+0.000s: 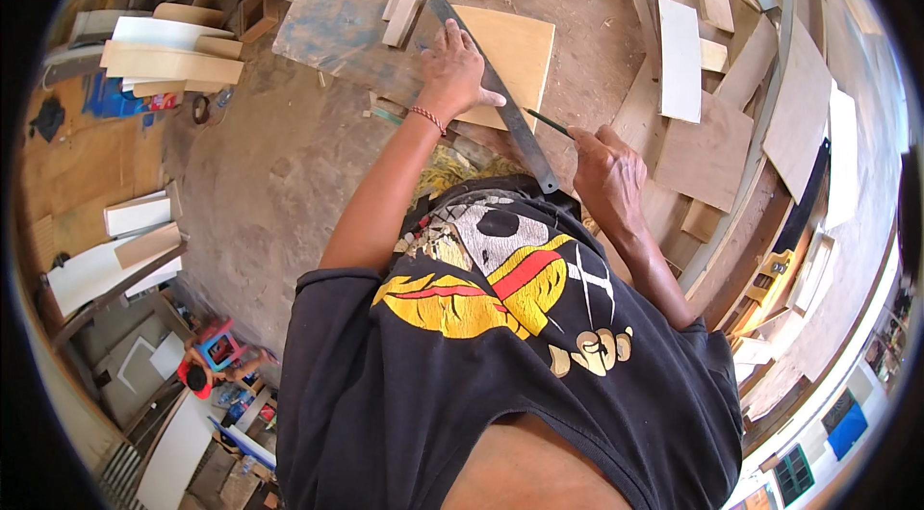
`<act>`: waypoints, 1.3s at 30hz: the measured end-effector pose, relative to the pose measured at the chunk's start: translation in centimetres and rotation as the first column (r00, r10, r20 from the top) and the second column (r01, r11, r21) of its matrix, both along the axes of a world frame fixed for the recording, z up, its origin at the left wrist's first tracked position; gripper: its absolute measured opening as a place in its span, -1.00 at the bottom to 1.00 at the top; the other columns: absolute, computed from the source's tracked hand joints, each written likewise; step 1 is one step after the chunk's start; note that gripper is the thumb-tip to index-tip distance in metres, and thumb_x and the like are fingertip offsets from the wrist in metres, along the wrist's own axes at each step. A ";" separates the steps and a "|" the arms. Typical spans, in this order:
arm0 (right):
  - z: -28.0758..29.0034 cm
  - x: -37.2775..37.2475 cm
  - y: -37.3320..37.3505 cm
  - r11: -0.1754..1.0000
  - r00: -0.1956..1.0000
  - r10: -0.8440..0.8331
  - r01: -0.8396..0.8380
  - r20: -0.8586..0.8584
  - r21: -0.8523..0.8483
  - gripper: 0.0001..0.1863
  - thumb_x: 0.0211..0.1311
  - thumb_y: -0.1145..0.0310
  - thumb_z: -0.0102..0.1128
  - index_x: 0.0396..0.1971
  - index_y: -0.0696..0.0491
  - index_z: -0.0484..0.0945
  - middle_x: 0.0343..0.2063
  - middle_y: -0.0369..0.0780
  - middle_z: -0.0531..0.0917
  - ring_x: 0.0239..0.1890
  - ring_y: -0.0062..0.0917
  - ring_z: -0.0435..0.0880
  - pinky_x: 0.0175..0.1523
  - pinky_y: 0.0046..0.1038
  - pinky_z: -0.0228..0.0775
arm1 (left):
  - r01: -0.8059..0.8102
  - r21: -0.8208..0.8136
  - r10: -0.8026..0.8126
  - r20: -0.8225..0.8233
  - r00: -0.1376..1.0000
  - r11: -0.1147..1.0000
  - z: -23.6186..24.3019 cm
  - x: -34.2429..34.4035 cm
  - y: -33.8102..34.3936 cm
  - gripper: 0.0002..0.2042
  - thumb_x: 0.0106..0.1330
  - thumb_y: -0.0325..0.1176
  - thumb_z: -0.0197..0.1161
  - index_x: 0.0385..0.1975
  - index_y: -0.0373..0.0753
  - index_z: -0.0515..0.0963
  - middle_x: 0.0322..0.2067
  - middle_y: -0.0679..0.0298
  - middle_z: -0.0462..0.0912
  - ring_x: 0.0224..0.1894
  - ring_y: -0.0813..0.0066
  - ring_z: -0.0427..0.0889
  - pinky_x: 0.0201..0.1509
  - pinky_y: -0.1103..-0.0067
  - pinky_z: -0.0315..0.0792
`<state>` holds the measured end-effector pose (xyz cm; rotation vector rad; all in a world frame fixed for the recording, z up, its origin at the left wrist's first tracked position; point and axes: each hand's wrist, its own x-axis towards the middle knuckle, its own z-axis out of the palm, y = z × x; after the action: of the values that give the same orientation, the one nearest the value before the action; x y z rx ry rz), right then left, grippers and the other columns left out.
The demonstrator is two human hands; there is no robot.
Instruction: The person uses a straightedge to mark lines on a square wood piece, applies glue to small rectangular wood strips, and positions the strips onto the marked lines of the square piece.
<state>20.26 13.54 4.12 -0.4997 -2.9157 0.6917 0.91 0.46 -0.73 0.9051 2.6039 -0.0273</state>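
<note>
A square of light plywood (525,43) lies on the ground ahead of me, with a long dark metal ruler (516,125) slanting across it. The ruler's near end reaches past the board toward my shirt. My left hand (452,72) presses down on the ruler, fingers and thumb spread apart. In my right hand (608,171), a thin dark green pencil (547,121) is gripped between the fingers. Its tip meets the plywood close beside the ruler's right edge. The fingertips of my right hand are partly hidden by its back.
A paint-stained sheet (332,5) extends under the plywood's left side, with narrow wood strips (414,0) on it. Loose boards, including a white one (680,58), lie to the right. Stacked panels (173,58) stand at left. Another person (199,377) is at lower left.
</note>
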 end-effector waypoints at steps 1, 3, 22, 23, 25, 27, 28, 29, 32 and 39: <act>0.0 0.1 -0.2 1.000 1.000 0.001 -0.001 -0.002 -0.011 -0.77 0.03 0.50 0.08 -0.28 0.01 0.61 -0.59 -0.16 0.49 -0.54 -0.26 0.53 -0.46 -0.29 0.29 | 0.008 -0.003 -0.008 -0.026 1.000 1.000 -0.1 0.0 0.0 0.10 -0.28 0.18 0.42 0.17 -0.54 0.10 0.26 -0.15 -0.01 0.29 0.00 0.04 0.20 0.15 0.19; -0.3 0.0 -0.4 1.000 1.000 0.001 -0.001 -0.008 -0.023 -0.75 0.02 0.50 0.07 -0.27 0.01 0.61 -0.58 -0.16 0.48 -0.53 -0.25 0.53 -0.46 -0.28 0.30 | 0.021 -0.011 -0.022 -0.079 0.997 1.000 -0.2 0.0 -0.1 0.10 -0.30 0.20 0.41 0.16 -0.54 0.13 0.24 -0.14 0.05 0.27 0.03 0.11 0.18 0.22 0.25; 1.7 0.8 -0.1 0.993 0.980 0.112 -0.117 0.163 0.023 -0.77 -0.15 0.55 0.00 -0.42 0.10 0.57 -0.56 -0.10 0.49 -0.42 -0.27 0.56 -0.40 -0.31 0.33 | 0.001 -0.025 -0.002 -0.035 0.999 1.000 0.3 -0.7 -0.5 0.11 -0.28 0.16 0.43 0.18 -0.54 0.08 0.27 -0.14 -0.03 0.29 0.00 0.04 0.20 0.09 0.17; 1.5 1.4 0.2 0.994 0.977 0.111 -0.113 0.182 0.005 -0.77 -0.15 0.55 0.00 -0.42 0.10 0.57 -0.56 -0.11 0.49 -0.43 -0.27 0.56 -0.41 -0.31 0.32 | -0.001 -0.020 0.000 -0.035 0.999 1.000 0.3 -0.7 -0.6 0.10 -0.28 0.16 0.43 0.18 -0.54 0.08 0.27 -0.14 -0.02 0.29 0.00 0.05 0.20 0.09 0.17; 2.0 2.1 0.8 0.996 0.980 0.087 -0.081 0.178 -0.045 -0.82 -0.07 0.52 0.04 -0.41 0.11 0.56 -0.55 -0.12 0.53 -0.49 -0.27 0.56 -0.43 -0.31 0.33 | -0.001 -0.014 0.001 -0.035 0.999 1.000 0.3 -0.6 -0.6 0.10 -0.27 0.16 0.43 0.18 -0.54 0.08 0.27 -0.14 -0.02 0.29 0.00 0.04 0.20 0.10 0.17; 1.8 1.8 0.9 0.993 0.999 0.039 -0.040 -0.007 -0.112 -0.89 0.00 0.48 0.09 -0.44 0.13 0.55 -0.54 -0.10 0.55 -0.53 -0.26 0.56 -0.45 -0.32 0.34 | 0.001 -0.011 -0.001 -0.037 0.999 1.000 0.2 -0.6 -0.7 0.10 -0.27 0.16 0.42 0.18 -0.54 0.09 0.26 -0.15 -0.02 0.30 0.01 0.03 0.21 0.13 0.18; 1.7 1.8 0.9 0.989 0.995 -0.002 -0.012 -0.098 -0.146 -0.91 0.03 0.46 0.11 -0.46 0.14 0.54 -0.53 -0.09 0.56 -0.55 -0.26 0.56 -0.46 -0.32 0.34 | 0.004 -0.004 -0.004 -0.038 0.999 1.000 0.2 -0.6 -0.7 0.09 -0.27 0.15 0.43 0.18 -0.54 0.08 0.26 -0.15 -0.02 0.30 0.00 0.03 0.21 0.16 0.18; 1.5 1.5 0.6 0.966 1.000 -0.008 0.006 -0.005 -0.260 -0.84 0.08 0.39 0.17 -0.51 0.18 0.50 -0.52 -0.03 0.58 -0.56 -0.23 0.56 -0.48 -0.32 0.34 | 0.006 0.003 -0.006 -0.038 0.999 1.000 0.1 -0.7 -0.8 0.09 -0.27 0.14 0.43 0.18 -0.54 0.08 0.26 -0.15 -0.02 0.30 0.00 0.02 0.22 0.19 0.18; -2.7 -1.0 -2.0 0.978 1.000 -0.027 0.024 -0.012 -0.209 -0.67 -0.10 0.25 0.34 -0.55 0.19 0.43 -0.50 -0.02 0.49 -0.44 -0.17 0.51 -0.35 -0.25 0.33 | -0.037 0.204 0.050 -0.059 0.997 0.978 -0.9 -0.8 -1.3 0.00 -0.18 0.05 0.42 0.16 -0.55 0.10 0.26 -0.15 -0.01 0.29 -0.02 0.02 0.23 0.26 0.18; -8.6 -1.9 -3.4 0.990 0.992 0.044 -0.059 -0.114 -0.126 -0.72 -0.14 0.35 0.30 -0.48 0.18 0.41 -0.47 -0.07 0.41 -0.36 -0.19 0.45 -0.26 -0.26 0.32 | -0.572 0.664 0.425 0.394 0.815 0.481 -4.0 -2.0 -6.2 -0.54 0.16 -0.38 0.19 0.01 -0.51 0.32 -0.09 -0.14 0.49 -0.06 0.18 0.53 -0.01 0.45 0.42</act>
<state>18.32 10.15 -4.51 -0.3855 -2.8017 0.8892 -1.11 -5.77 -4.69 0.2547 2.5658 1.3586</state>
